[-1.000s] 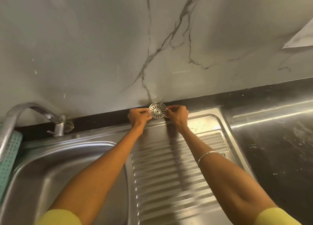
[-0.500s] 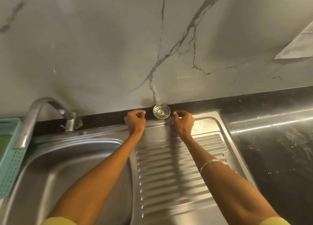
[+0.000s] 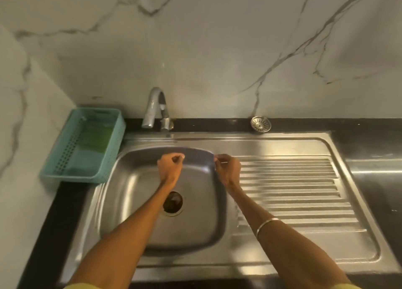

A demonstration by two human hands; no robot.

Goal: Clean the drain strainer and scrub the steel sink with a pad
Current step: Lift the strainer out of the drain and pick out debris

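The round steel drain strainer (image 3: 260, 124) stands on edge on the black ledge, leaning against the marble wall, apart from both hands. The steel sink (image 3: 134, 193) has its drain hole (image 3: 173, 202) uncovered. My left hand (image 3: 170, 166) hovers over the back of the basin with fingers curled, holding nothing. My right hand (image 3: 228, 167) is over the basin's right rim, fingers also curled and empty. A green pad (image 3: 95, 136) lies inside the teal basket (image 3: 65, 158) at the left.
A curved steel tap (image 3: 155, 109) rises behind the basin. The ribbed drainboard (image 3: 293, 191) lies to the right of the basin, with steel counter (image 3: 378, 180) beyond it. A black counter edge (image 3: 61, 212) borders the sink on the left.
Both hands let go of the strainer, left it leaning on the back ledge, and drew back over the basin. The view swung left and down, showing the whole sink and the basket.
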